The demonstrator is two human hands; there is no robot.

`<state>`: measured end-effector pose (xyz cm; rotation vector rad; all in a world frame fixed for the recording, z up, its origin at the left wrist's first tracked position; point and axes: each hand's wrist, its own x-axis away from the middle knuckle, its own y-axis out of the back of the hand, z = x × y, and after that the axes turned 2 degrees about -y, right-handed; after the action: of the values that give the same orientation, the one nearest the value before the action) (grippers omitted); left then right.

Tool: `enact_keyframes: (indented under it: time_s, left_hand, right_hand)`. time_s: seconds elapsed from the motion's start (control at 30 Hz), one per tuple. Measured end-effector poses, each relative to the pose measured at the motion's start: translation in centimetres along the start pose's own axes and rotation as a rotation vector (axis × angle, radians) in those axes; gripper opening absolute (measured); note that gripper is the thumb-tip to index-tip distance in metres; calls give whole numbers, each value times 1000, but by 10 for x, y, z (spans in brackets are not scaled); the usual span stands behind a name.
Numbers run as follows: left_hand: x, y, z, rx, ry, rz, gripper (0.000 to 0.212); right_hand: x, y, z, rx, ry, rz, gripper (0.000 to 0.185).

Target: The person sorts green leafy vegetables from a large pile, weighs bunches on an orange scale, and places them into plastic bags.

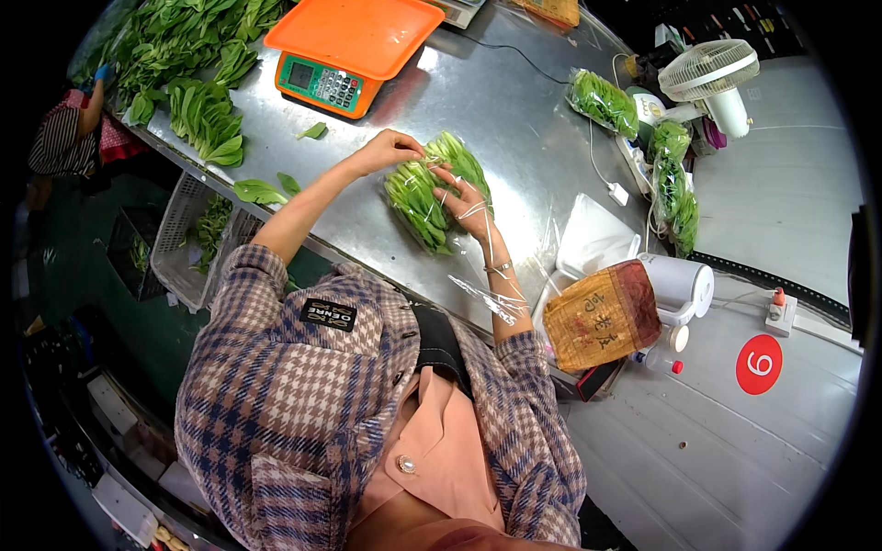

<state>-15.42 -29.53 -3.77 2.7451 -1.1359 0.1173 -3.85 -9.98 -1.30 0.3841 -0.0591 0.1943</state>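
Note:
Leafy greens in clear plastic (419,206) lie on the steel table before me, stem ends away from me, beside more greens (472,162) on their right. My left hand (389,150) is at the stem ends, thumb and fingertips pinched together on what looks like the plastic. My right hand (465,203) rests over the greens, fingers bent and partly apart; whether it grips the film cannot be told. Shiny clear film lies across this hand and forearm, and a bracelet (497,267) circles the wrist.
An orange scale (355,34) stands beyond. Loose greens (207,124) are piled at left, above a plastic crate (176,241). Bagged greens (603,103), a fan (710,69), white bags (596,234) and a brown bag (599,317) sit at right. A person (65,134) is far left.

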Motion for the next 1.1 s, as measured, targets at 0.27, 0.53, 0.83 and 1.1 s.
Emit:
enact_keyframes:
  time_s: [0.27, 0.53, 0.83, 1.1]
  left_hand:
    - [-2, -6, 1, 47, 2, -113, 16]
    - [19, 11, 18, 56, 56, -360, 16]
    - [54, 37, 19, -355, 12, -478, 23]
    - [-25, 14, -36, -585, -186, -304, 39]
  right_hand:
    - [17, 2, -2, -194, -28, -6, 47]
    - [126, 8, -14, -885, -368, -203, 37]
    - [287, 82, -8, -339, -1051, 82, 34]
    - [154, 60, 2, -4, -333, -661, 46]
